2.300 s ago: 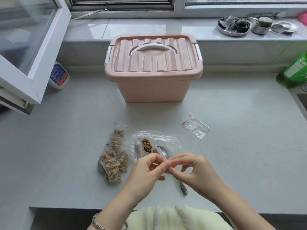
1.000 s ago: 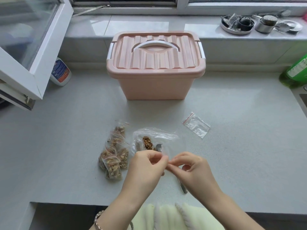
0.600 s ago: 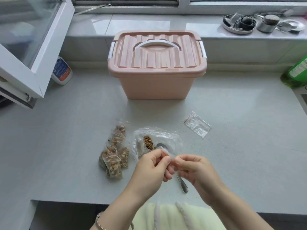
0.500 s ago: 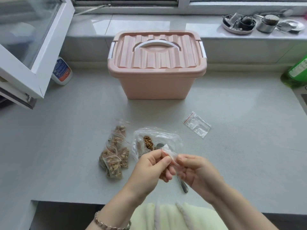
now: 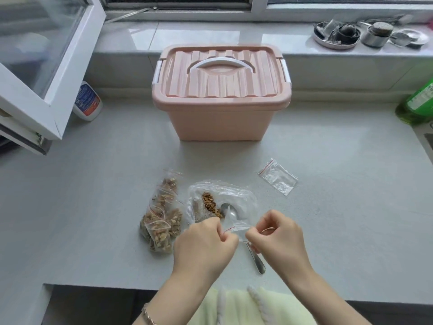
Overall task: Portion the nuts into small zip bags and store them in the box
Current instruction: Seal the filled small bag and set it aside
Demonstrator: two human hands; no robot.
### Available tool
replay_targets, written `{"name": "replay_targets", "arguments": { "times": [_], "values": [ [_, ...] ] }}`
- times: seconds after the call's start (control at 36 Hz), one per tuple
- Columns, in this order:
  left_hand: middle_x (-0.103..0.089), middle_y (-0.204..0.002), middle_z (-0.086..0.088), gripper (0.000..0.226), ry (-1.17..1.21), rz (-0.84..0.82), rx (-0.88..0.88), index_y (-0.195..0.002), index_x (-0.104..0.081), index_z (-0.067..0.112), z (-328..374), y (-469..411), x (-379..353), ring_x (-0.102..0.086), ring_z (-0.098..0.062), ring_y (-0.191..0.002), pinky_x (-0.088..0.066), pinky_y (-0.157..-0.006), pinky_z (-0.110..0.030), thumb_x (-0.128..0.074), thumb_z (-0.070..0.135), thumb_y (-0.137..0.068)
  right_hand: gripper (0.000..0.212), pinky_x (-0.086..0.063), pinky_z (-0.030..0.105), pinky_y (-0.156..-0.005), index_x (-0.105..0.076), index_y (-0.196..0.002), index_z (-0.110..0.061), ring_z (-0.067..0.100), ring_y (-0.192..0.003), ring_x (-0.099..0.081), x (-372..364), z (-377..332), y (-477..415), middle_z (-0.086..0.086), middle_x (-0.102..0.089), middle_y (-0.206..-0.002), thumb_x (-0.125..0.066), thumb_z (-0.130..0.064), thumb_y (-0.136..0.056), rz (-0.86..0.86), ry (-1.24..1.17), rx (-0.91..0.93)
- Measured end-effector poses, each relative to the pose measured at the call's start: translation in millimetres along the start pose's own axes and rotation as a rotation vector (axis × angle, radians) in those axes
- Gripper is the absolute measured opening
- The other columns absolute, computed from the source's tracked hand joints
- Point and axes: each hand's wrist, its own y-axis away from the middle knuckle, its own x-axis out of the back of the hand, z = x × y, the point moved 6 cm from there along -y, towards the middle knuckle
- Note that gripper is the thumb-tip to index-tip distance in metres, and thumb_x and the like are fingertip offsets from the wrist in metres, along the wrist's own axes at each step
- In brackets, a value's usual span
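Note:
A small clear zip bag point(image 5: 235, 228) with a red strip is stretched between my hands. My left hand point(image 5: 203, 246) pinches its left end and my right hand point(image 5: 275, 240) pinches its right end, just above the counter. Behind them lies a larger clear bag of nuts point(image 5: 212, 204) with a metal spoon point(image 5: 230, 213) resting in its mouth. Several filled small zip bags point(image 5: 161, 221) lie in a pile to the left. One empty zip bag point(image 5: 277, 175) lies to the right. The pink storage box point(image 5: 221, 90) stands at the back with its lid closed.
An open window sash point(image 5: 44, 66) juts over the counter's left side, with a white bottle point(image 5: 87, 102) beneath it. A green bottle point(image 5: 419, 104) stands at the far right. Metal dishes point(image 5: 351, 34) sit on the sill. A pale green cloth point(image 5: 246, 306) lies at the near edge.
My hands, close together on the small zip bag before, have drawn apart and pulled its top edge out between them.

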Motion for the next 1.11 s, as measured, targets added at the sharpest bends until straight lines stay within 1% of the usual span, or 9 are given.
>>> {"name": "replay_targets", "arguments": {
  "times": [0.06,0.11,0.22,0.31,0.44,0.58,0.81,0.89,1.11],
  "values": [
    [-0.053,-0.087,0.014,0.012,0.198,-0.024,-0.109,-0.088,-0.048,0.03,0,0,-2,-0.049,-0.006,-0.091,-0.04,-0.078,-0.023,-0.053,0.028,-0.077,0.018,-0.05,0.032,-0.05,-0.048,-0.059,-0.007,0.014,-0.041,-0.055,-3,1,-2,0.005,-0.057,-0.044,-0.06,0.004,-0.067,-0.095,-0.184,-0.12],
    [-0.043,-0.115,0.031,0.043,0.373,-0.11,-0.243,-0.116,-0.045,0.037,2,1,-7,-0.033,0.009,-0.119,-0.026,-0.1,-0.009,-0.05,0.032,-0.074,0.02,-0.047,0.027,-0.046,-0.047,-0.06,-0.007,0.014,-0.04,-0.054,-6,-1,-3,0.005,-0.055,-0.043,-0.056,0.009,-0.07,-0.164,-0.297,-0.183],
    [-0.029,-0.137,0.037,0.064,0.558,-0.16,-0.417,-0.13,-0.041,0.034,4,4,-7,-0.008,0.011,-0.136,-0.009,-0.105,-0.003,-0.059,0.048,-0.07,0.025,-0.043,0.019,-0.04,-0.044,-0.061,-0.006,0.011,-0.037,-0.048,-12,-9,-1,0.003,-0.049,-0.041,-0.048,0.015,-0.073,-0.295,-0.439,-0.245],
    [-0.032,-0.132,0.038,0.07,0.523,-0.109,-0.469,-0.128,-0.041,0.032,7,4,-8,-0.021,0.009,-0.133,-0.015,-0.105,-0.004,-0.067,0.052,-0.067,0.026,-0.039,0.017,-0.04,-0.043,-0.063,-0.007,0.01,-0.038,-0.047,-14,-17,1,0.004,-0.051,-0.044,-0.047,0.016,-0.074,-0.367,-0.451,-0.219],
    [-0.034,-0.139,0.014,0.082,0.519,-0.061,-0.499,-0.131,-0.033,0.031,6,1,-7,-0.023,0.006,-0.133,-0.018,-0.107,-0.008,-0.071,0.051,-0.062,0.029,-0.04,0.018,-0.044,-0.048,-0.06,-0.008,0.011,-0.04,-0.048,-18,-24,1,0.003,-0.051,-0.047,-0.056,0.015,-0.074,-0.44,-0.393,-0.141],
    [-0.053,-0.121,0.016,0.073,0.468,0.053,-0.544,-0.123,-0.048,0.024,4,-2,3,-0.04,0.009,-0.119,-0.029,-0.106,-0.02,-0.071,0.054,-0.06,0.029,-0.042,0.02,-0.049,-0.056,-0.06,-0.013,0.014,-0.048,-0.049,-19,-31,1,0.005,-0.054,-0.055,-0.058,0.013,-0.073,-0.519,-0.301,-0.063],
    [-0.062,-0.102,0.001,0.059,0.444,0.174,-0.561,-0.114,-0.06,0.007,0,2,4,-0.057,-0.006,-0.1,-0.044,-0.091,-0.019,-0.071,0.044,-0.069,0.033,-0.034,0.013,-0.049,-0.067,-0.062,-0.03,0.003,-0.042,-0.035,-17,-31,-2,-0.007,-0.044,-0.043,-0.056,-0.001,-0.074,-0.424,0.009,0.072],
    [-0.063,-0.099,0.0,0.059,0.409,0.196,-0.591,-0.116,-0.058,0.005,-2,2,-1,-0.059,-0.009,-0.095,-0.048,-0.086,-0.024,-0.07,0.043,-0.072,0.037,-0.035,0.019,-0.052,-0.064,-0.063,-0.033,0.002,-0.04,-0.035,-20,-27,-1,-0.01,-0.041,-0.035,-0.053,0.0,-0.076,-0.445,0.041,0.06],
    [-0.066,-0.095,0.001,0.048,0.335,0.259,-0.561,-0.116,-0.053,0.016,-15,3,-10,-0.062,-0.011,-0.09,-0.052,-0.079,-0.031,-0.062,0.047,-0.079,0.032,-0.04,0.016,-0.056,-0.07,-0.08,-0.029,0.005,-0.053,-0.046,-24,-18,-3,-0.004,-0.051,-0.054,-0.053,-0.002,-0.082,-0.397,0.003,0.117]
  ]
}}
